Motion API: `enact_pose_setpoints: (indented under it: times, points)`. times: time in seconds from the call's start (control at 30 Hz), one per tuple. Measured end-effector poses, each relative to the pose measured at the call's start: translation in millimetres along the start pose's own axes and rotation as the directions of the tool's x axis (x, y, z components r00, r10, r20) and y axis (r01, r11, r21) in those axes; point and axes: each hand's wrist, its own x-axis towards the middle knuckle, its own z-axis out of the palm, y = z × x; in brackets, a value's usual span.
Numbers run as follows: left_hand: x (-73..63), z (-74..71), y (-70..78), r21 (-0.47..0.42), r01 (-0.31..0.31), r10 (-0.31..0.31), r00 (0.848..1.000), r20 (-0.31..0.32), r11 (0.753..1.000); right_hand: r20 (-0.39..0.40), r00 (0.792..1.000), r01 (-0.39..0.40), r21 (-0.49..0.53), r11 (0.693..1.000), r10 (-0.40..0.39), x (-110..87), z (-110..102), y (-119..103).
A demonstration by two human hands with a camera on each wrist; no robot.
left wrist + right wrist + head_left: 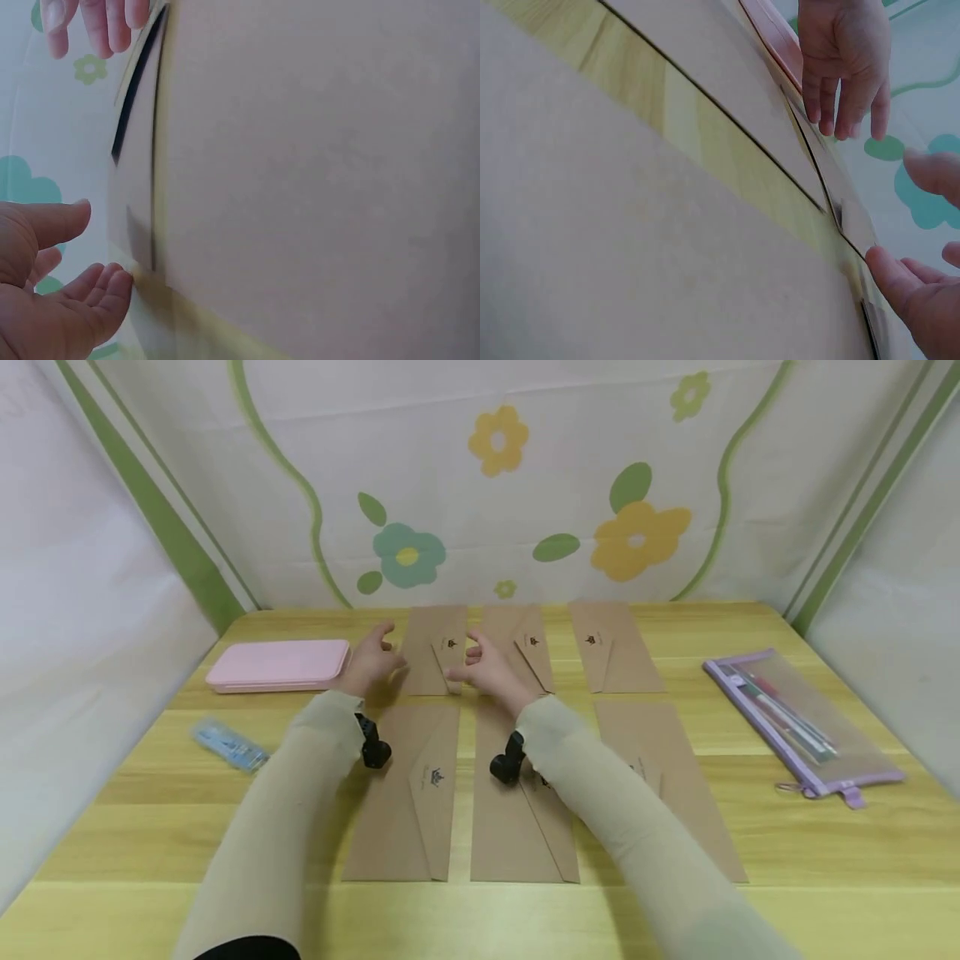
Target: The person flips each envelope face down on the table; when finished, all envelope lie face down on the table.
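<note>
Several brown paper envelopes with a dark crown print lie in two rows on the wooden table. My left hand (pixel 372 660) is at the left edge of the back-left envelope (pixel 422 647), fingers spread and holding nothing. In the left wrist view, the thumb and fingers of this left hand (pixel 56 292) stand apart. My right hand (pixel 495 675) is between the back-left envelope and the back-middle envelope (pixel 501 627), its fingers relaxed and apart. The right wrist view shows this right hand (pixel 922 300) with nothing gripped; whether a fingertip touches paper cannot be told.
A pink case (pixel 277 664) lies beside the left hand, with a small blue packaged item (pixel 228 743) nearer the front. On the right is a clear zip pouch with purple edging (pixel 757 727), holding pens. A white flowered cloth (pixel 555 460) stands behind the table (pixel 420 918).
</note>
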Motion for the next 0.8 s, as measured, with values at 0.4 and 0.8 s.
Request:
enact_pose_setpoints:
  times: [0.4, 0.8]
  points:
    - [-0.3, 3.7, -2.9, -0.091, 0.08, -0.08, 0.997, 0.001, 0.993, -0.005, 0.999, -0.037, 0.078, 0.996, 0.038, 0.8, 9.4, 5.4]
    - [-1.9, 0.5, -3.6, -0.182, 0.221, -0.228, 0.974, -0.016, 0.958, 0.038, 0.998, -0.046, 0.063, 0.997, 0.043, 4.7, 13.7, 6.2]
